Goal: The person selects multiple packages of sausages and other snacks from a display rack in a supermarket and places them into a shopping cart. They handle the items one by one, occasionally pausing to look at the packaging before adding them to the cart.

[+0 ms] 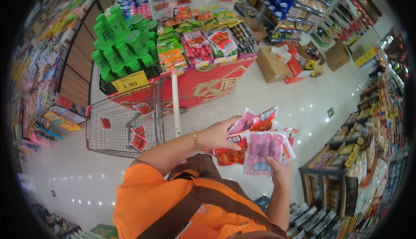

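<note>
In front of my orange shirt, both hands grip one loose bundle of vacuum-sealed snack packets. My left hand is closed around the left side, holding a red packet with brown pieces inside and others behind it. Fingers of that hand are partly hidden under the packets. My right hand pinches a clear packet of pink sausages at the front, its thumb lying on top. A further red-and-white packet sticks up at the bundle's far edge.
A wire shopping cart at left holds several small red packets; its pale handle faces me. Beyond stands a red display table with snack packets and green canisters. Cardboard boxes sit far right, a stocked shelf near right.
</note>
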Available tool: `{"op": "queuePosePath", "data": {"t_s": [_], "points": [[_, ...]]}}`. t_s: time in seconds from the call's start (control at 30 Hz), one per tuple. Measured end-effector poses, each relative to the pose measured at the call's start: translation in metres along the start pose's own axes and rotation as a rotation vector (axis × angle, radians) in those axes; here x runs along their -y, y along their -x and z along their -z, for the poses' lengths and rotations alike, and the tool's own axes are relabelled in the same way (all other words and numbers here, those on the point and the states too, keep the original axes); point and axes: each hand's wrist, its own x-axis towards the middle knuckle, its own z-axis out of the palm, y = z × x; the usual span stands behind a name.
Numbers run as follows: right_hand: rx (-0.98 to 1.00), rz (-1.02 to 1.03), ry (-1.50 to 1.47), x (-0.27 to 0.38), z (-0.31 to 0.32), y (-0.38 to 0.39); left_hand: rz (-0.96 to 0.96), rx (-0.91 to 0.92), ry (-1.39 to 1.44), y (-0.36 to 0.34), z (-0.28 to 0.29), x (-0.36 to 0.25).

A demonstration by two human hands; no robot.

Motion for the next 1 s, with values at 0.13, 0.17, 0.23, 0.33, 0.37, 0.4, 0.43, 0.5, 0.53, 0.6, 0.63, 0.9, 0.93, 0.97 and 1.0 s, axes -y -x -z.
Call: {"op": "queuePosePath", "data": {"t_s": [0.13, 0.17, 0.23, 0.33, 0.37, 0.4, 0.43, 0.5, 0.53, 0.6, 0.63, 0.9, 0.93, 0.97, 1.0], "points": [[0.245, -0.027, 0.01, 0.005, -0.04, -0.089, 0.031, -0.24, -0.049, -0.006, 0.051, 0.028], [0.275, -0.053, 0.054, 0.004, -0.053, -0.111, 0.051, -0.298, -0.049, -0.008, 0.065, 0.035], [0.409, -0.026, 0.086, 0.01, -0.082, -0.162, 0.034, -0.408, -0.002, -0.02, 0.097, 0.042], [0.534, -0.131, 0.165, 0.018, -0.116, -0.219, 0.145, -0.55, 0.118, -0.02, 0.121, 0.04], [0.57, -0.146, 0.18, 0.022, -0.128, -0.241, 0.052, -0.575, 0.195, -0.025, 0.132, 0.037], [0.58, -0.088, 0.167, 0.022, -0.138, -0.257, 0.014, -0.591, 0.289, -0.029, 0.141, 0.034], [0.621, -0.075, 0.167, 0.026, -0.144, -0.273, -0.04, -0.601, 0.388, -0.033, 0.149, 0.031], [0.691, -0.083, 0.176, 0.03, -0.156, -0.302, -0.003, -0.66, 0.146, -0.039, 0.167, 0.023], [0.731, -0.059, 0.146, 0.033, -0.158, -0.313, 0.005, -0.709, 0.029, -0.044, 0.17, 0.019], [0.744, 0.009, 0.243, 0.04, -0.171, -0.34, 0.056, -0.747, 0.022, -0.053, 0.184, 0.011], [0.751, -0.018, 0.185, 0.043, -0.178, -0.351, 0.078, -0.763, 0.072, -0.059, 0.19, 0.007], [0.744, 0.001, 0.103, 0.048, -0.202, -0.494, 0.09, -0.867, -0.34, -0.149, 0.256, -0.007], [0.733, -0.006, 0.111, 0.047, -0.206, -0.512, 0.054, -0.866, -0.344, -0.164, 0.269, -0.005], [0.768, 0.009, 0.099, 0.051, -0.205, -0.527, 0.026, -0.86, -0.349, -0.179, 0.275, -0.003], [0.783, 0.012, 0.079, 0.053, -0.207, -0.537, 0.034, -0.859, -0.37, -0.188, 0.283, -0.003]]}}
